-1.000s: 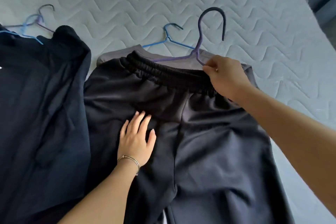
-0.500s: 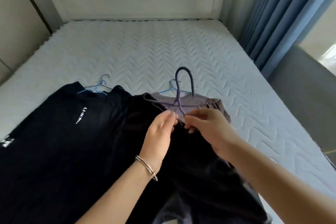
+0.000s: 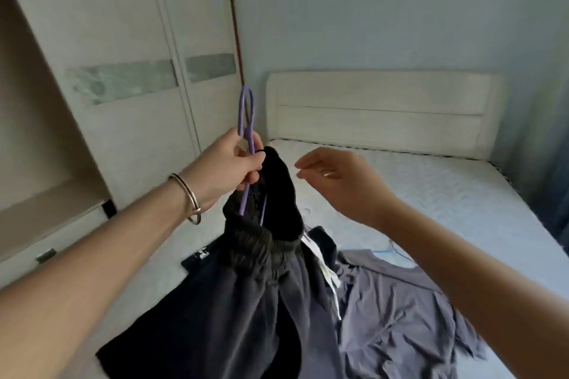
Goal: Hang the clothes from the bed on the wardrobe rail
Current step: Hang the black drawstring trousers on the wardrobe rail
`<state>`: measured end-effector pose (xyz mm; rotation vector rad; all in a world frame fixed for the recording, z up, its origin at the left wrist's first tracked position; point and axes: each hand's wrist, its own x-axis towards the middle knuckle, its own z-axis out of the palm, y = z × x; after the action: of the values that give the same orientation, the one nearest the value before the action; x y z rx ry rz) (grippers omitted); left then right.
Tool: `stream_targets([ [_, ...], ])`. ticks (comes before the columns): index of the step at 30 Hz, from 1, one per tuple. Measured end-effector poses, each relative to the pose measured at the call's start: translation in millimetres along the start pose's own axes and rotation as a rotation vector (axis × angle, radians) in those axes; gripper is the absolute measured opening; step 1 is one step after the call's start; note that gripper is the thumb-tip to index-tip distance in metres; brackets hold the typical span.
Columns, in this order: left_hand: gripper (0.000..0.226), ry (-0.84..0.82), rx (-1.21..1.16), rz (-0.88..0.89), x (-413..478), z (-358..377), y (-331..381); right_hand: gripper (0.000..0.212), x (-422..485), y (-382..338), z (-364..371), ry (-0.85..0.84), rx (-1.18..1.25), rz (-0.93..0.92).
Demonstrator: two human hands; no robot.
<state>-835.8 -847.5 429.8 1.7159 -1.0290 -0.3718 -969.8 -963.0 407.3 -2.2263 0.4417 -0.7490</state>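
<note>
My left hand [image 3: 229, 164] grips the neck of a purple hanger [image 3: 247, 120], its hook pointing up. Dark grey trousers [image 3: 264, 280] with an elastic waistband hang from that hanger, lifted off the bed and draping down in front of me. Just to the right of the hanger my right hand [image 3: 335, 181] hovers with fingers apart, holding nothing. A grey T-shirt [image 3: 397, 311] on a blue hanger [image 3: 397, 252] lies crumpled on the white mattress [image 3: 431, 194]. A black garment [image 3: 172, 326] lies on the bed behind the trousers, partly hidden. No wardrobe rail is visible.
The wardrobe [image 3: 117, 55] stands at the left with pale sliding doors and an open section [image 3: 27, 120] at the far left. A padded cream headboard [image 3: 381, 111] backs the bed. A blue curtain [image 3: 557, 163] hangs at the right edge.
The trousers on the purple hanger have been lifted off the bed. My left hand took over the hanger's neck and my right hand let go. My view swung up toward the wardrobe.
</note>
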Motion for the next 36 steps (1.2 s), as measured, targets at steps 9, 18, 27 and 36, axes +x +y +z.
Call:
stream_targets([
  [9,0.011,0.308,0.263,0.074,-139.8,-195.8,74.9,0.04,47.5,-198.5,88.5,-0.134,-0.054,-0.555],
  [18,0.012,0.525,0.591,0.025,-272.2,-366.5,65.2,0.022,19.6,-378.0,250.3,-0.508,0.134,-0.917],
  [27,0.068,0.549,1.459,-0.077,-334.1,-461.8,-50.6,0.023,57.0,-490.0,408.7,-0.45,0.291,-0.71],
  [36,0.032,0.258,1.609,-0.163,-272.6,-596.2,-155.9,0.026,142.7,-507.1,497.6,-0.673,0.236,-0.502],
])
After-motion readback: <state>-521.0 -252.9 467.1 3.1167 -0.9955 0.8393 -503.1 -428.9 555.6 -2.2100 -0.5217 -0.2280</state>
